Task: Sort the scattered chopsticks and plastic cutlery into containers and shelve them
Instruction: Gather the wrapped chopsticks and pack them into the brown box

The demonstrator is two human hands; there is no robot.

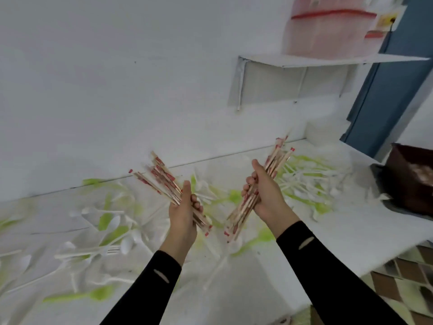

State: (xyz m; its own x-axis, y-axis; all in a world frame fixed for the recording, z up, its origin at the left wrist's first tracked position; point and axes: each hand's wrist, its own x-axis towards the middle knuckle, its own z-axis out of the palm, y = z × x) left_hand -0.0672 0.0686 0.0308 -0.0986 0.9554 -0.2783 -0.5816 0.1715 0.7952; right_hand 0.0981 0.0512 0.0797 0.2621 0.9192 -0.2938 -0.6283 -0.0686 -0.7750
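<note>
My left hand (184,213) grips a bundle of wrapped chopsticks (159,178) with red-printed paper sleeves, fanning up to the left. A second bundle of wrapped chopsticks (276,160) is held in my right hand (264,193), pointing up to the right, with its lower ends sticking out below the fist. Both hands hover above the white table (328,233). White and green plastic cutlery (112,233) lies scattered over the table, with another heap of plastic cutlery (307,177) to the right.
A white wall shelf (304,61) hangs at upper right with a pink translucent container (328,29) on it. A white tub (325,132) stands at the table's back right corner. A dark brown box (412,179) sits at the right edge, beside a blue door frame.
</note>
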